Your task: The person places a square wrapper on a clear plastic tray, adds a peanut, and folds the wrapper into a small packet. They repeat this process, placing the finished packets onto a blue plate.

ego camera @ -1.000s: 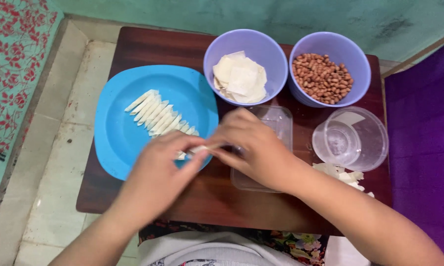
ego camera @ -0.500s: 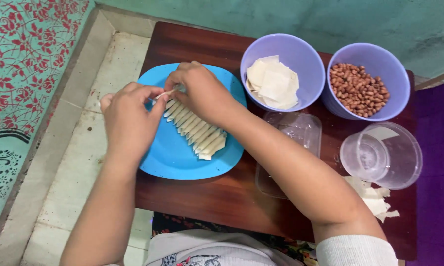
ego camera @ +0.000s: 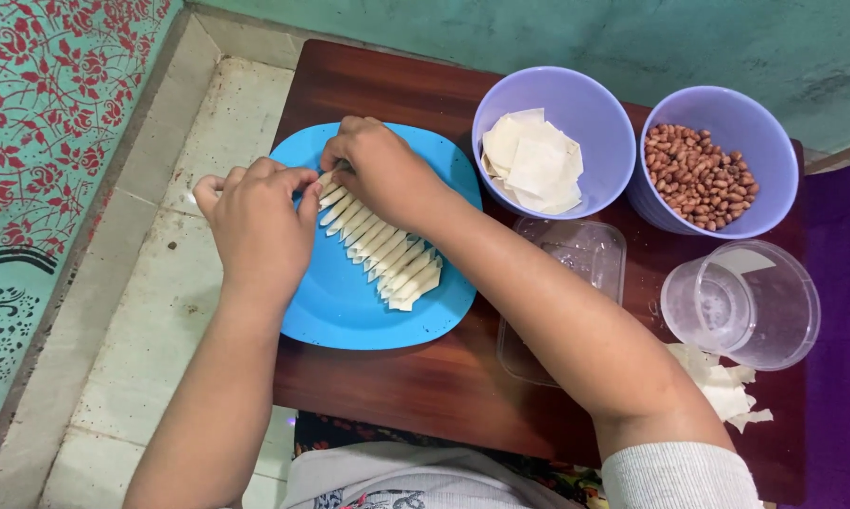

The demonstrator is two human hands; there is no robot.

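Observation:
A blue plate (ego camera: pixel 349 316) lies on the left part of a small dark wooden table (ego camera: pixel 425 377). On it runs a slanted row of several thin white pastry rolls (ego camera: pixel 387 250). My left hand (ego camera: pixel 255 226) and my right hand (ego camera: pixel 378 170) meet at the row's upper left end, both pinching one roll (ego camera: pixel 327 177) that touches the row. Most of that roll is hidden by my fingers.
A purple bowl of square white pastry sheets (ego camera: pixel 538 160) and a purple bowl of peanuts (ego camera: pixel 698 174) stand at the back. A flat clear container (ego camera: pixel 566 273) and a round clear tub (ego camera: pixel 741 302) sit right of the plate. Pastry scraps (ego camera: pixel 722 386) lie near the front right edge.
Both hands carried a roll from the table's middle over to the plate's upper left and lowered it to the end of the row. The camera view shifted left.

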